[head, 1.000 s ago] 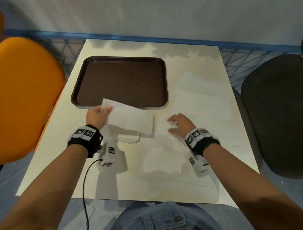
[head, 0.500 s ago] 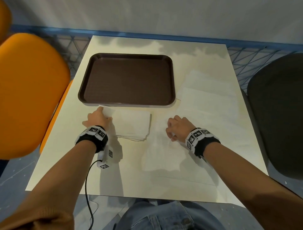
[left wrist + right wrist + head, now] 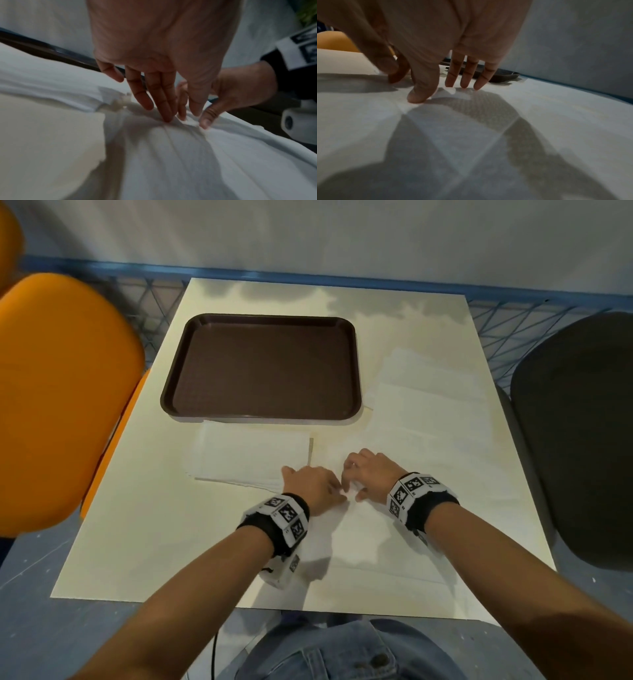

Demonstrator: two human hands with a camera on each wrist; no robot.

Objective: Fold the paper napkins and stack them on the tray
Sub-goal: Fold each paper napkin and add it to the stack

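Observation:
The brown tray point(image 3: 171, 392) lies at the back left with nothing on it. Just in front of it, a low stack of folded white napkins point(image 3: 250, 455) rests on the table. An unfolded napkin point(image 3: 363, 539) lies flat before me. My left hand point(image 3: 313, 484) presses straight fingers point(image 3: 164, 108) onto its far edge. My right hand point(image 3: 368, 474) is right beside it, thumb point(image 3: 419, 94) down on the paper. A small raised corner point(image 3: 188, 121) is pinched between that thumb and a finger.
More unfolded napkins point(image 3: 428, 412) overlap along the table's right side. An orange chair point(image 3: 61, 392) stands at the left and a black chair point(image 3: 579, 433) at the right. The cream table point(image 3: 137, 542) has a blue mesh rail point(image 3: 308, 277) behind it.
My left hand laid its folded napkin on the stack in front of the tray, let go, and moved right. It now meets my right hand on the flat napkin.

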